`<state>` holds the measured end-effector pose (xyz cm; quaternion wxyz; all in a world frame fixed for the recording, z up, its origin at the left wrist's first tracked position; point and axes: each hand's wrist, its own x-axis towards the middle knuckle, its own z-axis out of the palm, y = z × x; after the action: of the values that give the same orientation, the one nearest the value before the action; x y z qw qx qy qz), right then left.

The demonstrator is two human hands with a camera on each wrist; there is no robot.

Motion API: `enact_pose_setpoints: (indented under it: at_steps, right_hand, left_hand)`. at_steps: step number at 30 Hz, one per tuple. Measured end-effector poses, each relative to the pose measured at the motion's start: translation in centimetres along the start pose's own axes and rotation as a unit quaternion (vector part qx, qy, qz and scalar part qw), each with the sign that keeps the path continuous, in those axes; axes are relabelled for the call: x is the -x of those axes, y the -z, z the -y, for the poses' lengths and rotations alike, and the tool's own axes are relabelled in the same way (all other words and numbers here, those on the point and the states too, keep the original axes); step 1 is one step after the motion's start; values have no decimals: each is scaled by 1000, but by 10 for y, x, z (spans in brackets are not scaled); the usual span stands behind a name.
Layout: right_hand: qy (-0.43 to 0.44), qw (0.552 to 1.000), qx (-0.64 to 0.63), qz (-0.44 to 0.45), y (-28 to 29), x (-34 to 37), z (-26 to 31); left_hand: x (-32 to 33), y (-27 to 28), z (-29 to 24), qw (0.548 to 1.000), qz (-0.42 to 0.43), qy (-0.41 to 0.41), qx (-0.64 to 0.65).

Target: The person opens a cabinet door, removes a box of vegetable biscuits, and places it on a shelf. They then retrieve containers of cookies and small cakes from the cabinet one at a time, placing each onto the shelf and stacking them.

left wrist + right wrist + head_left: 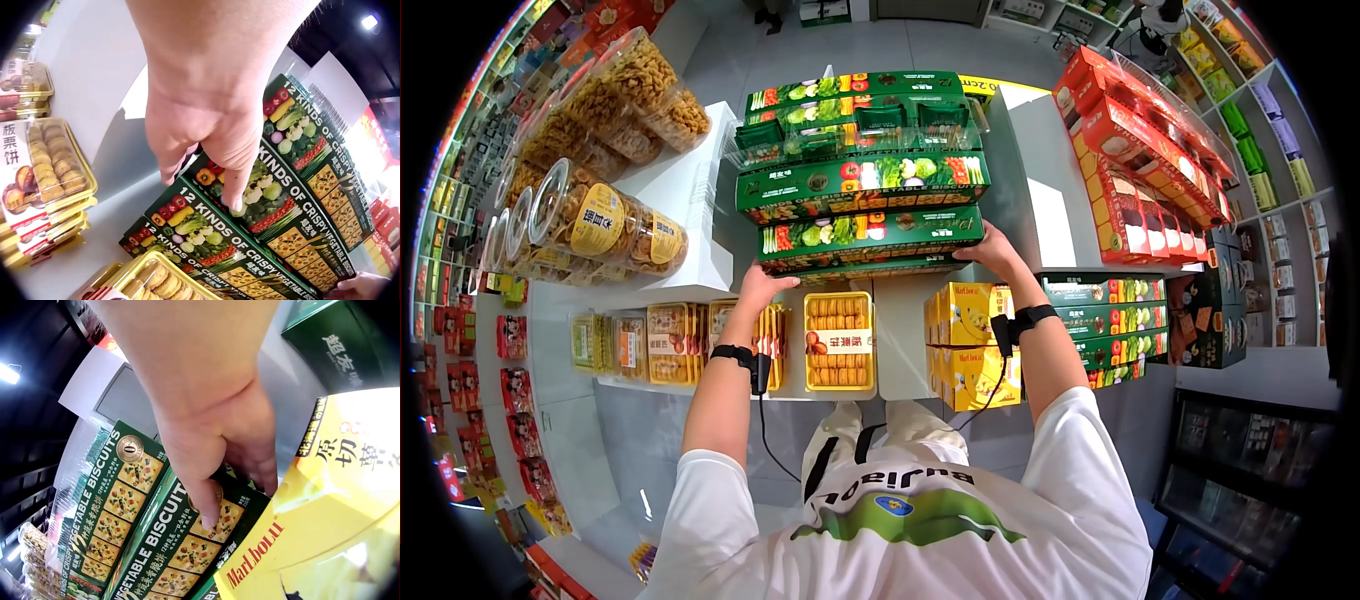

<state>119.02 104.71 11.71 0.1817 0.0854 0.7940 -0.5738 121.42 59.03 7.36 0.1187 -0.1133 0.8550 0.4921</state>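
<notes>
Both hands hold a long green vegetable biscuit box by its two ends. The left hand is at its left end; in the left wrist view its thumb presses the printed front, while the other fingers reach round the end, partly hidden. At the opposite end, the right hand has its thumb on the front and its fingers round the far edge. Another green biscuit box lies just below and in front of the held one. Behind it stands a further green box.
A yellow-edged tray pack of round cookies lies close in front. Yellow boxes stand right, beside stacked green boxes. More cookie packs are at left. Clear jars and red boxes sit on raised white stands.
</notes>
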Motion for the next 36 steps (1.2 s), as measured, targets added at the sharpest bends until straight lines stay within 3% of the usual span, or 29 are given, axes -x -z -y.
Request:
enact_pose_setpoints:
  at_steps: [1,2,4,5,7,10,18,20,25,28,29,32,34,36]
  right_hand:
    - [-73,997,-25,20,0,9,13]
    - [-74,997,-25,22,2,8,8]
    - [-177,983,-48,27,6,3,-5]
    - [-178,983,-47,29,8,-1,-16]
    - [-178,964,-185,65,9,-8,-30]
    - [-133,973,-178,60,4,-16,-33]
    - [-143,983,-112,41,11,-7,-18]
    - [-121,992,-41,4,14,-5,-18]
    - [-38,993,68,-85,23,46,11]
    - [51,987,128,-81,21,96,27]
    - [52,991,56,-106,8,120,39]
    - [66,991,25,-115,-38,180,66]
    - [63,994,33,-80,-74,207,65]
    - [58,994,83,-51,-122,229,64]
  left_hand:
    - [0,-2,6,998,15,58,-22]
    - [-5,-3,17,998,29,55,-26]
    - [-8,-12,29,997,-5,70,-39]
    - [-6,-14,30,994,-40,84,-51]
    - [-7,-13,31,995,-27,89,-44]
    - [-16,-14,43,994,-9,104,-14]
    - [-13,-14,53,993,-29,100,59]
    - [6,-4,42,994,0,45,95]
    - [76,27,17,989,-13,50,142]
    - [137,55,10,968,136,64,200]
    - [162,63,7,971,142,31,188]
    - [211,81,51,968,164,1,189]
    - [249,92,72,942,190,81,265]
    - [293,112,94,955,168,76,234]
